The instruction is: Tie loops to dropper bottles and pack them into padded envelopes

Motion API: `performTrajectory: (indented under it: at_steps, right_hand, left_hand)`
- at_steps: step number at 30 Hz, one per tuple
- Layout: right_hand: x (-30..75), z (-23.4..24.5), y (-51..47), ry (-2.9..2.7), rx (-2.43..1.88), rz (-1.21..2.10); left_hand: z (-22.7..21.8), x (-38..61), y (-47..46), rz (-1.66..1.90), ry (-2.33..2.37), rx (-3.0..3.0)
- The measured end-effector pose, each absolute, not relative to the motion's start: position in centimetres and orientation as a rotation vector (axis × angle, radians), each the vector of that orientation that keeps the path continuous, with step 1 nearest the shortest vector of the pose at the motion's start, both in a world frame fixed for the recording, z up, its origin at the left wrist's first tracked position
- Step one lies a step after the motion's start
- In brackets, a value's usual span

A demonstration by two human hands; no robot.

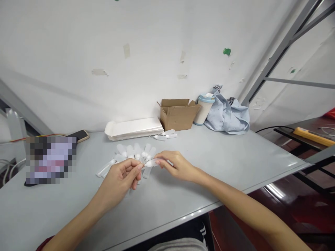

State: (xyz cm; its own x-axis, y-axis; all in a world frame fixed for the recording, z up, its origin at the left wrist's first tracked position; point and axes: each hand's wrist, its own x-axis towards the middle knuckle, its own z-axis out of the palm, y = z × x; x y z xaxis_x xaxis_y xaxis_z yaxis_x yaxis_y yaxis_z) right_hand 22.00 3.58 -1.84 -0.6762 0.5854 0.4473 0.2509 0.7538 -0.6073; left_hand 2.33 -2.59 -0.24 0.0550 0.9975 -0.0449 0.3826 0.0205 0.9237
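My right hand (pixel 174 164) pinches the body of a small clear plastic dropper bottle (pixel 154 162), its white neck pointing left. The thumb and forefinger of my left hand (pixel 127 172) are pressed together right at the neck's tip. Whatever is between them is too small to make out. Beneath and behind both hands lies a loose pile of similar small bottles (pixel 121 150) on the grey table (pixel 183 198). Part of that pile is hidden by my left hand. A few more of these bottles (pixel 171 135) lie apart, in front of the cardboard box.
At the back stand a stack of white paper sleeves (pixel 136 128), an open cardboard box (pixel 180 118), a lidded cup (pixel 204 109) and a light blue cloth bag (pixel 227 115). A phone (pixel 83 136) lies at the left, behind a pixelated item (pixel 51 158). A white wall (pixel 157 52) bounds the table.
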Motion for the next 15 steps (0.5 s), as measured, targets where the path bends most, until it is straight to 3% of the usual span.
performTrajectory:
  at_steps: [15]
  right_hand:
    - [20.9, -3.1, 3.4, -2.271, -0.596, 0.718]
  left_hand:
    - [-0.6, 1.4, -2.1, 0.900, 1.392, 1.512]
